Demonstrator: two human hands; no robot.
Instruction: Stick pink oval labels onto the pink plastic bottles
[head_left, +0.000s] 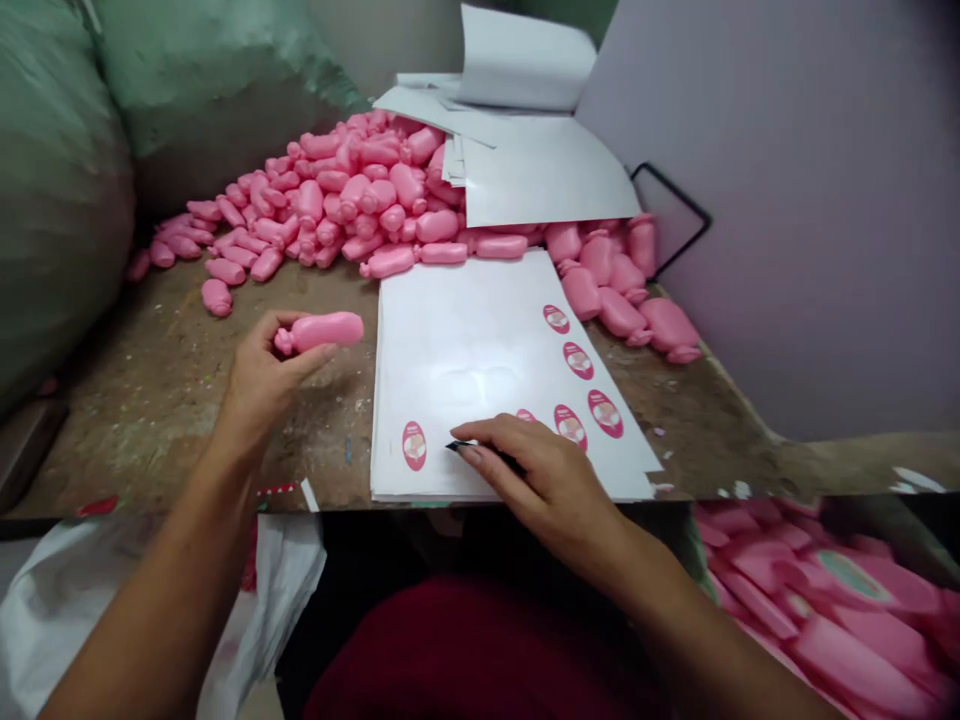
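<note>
My left hand (262, 370) grips a small pink plastic bottle (327, 331), held sideways above the worktable. A slim dark pointed tool (454, 446) sticks out from the fingers of my right hand (536, 475); its exact kind is unclear. Its tip is over a stack of white sticker sheets (450, 350). Several oval pink-and-white stickers remain on the top sheet along its right side and lower part. One sticker (414, 446) lies left of the tool tip, and another is partly covered by my right hand.
Behind the sheets rises a heap of pink bottles (345, 190), with loose white paper (547, 170) over part of it. Large green sacks (225, 90) stand at the left. A pale panel (772, 220) borders the right. Below the table edge lie more pink bottles (847, 630).
</note>
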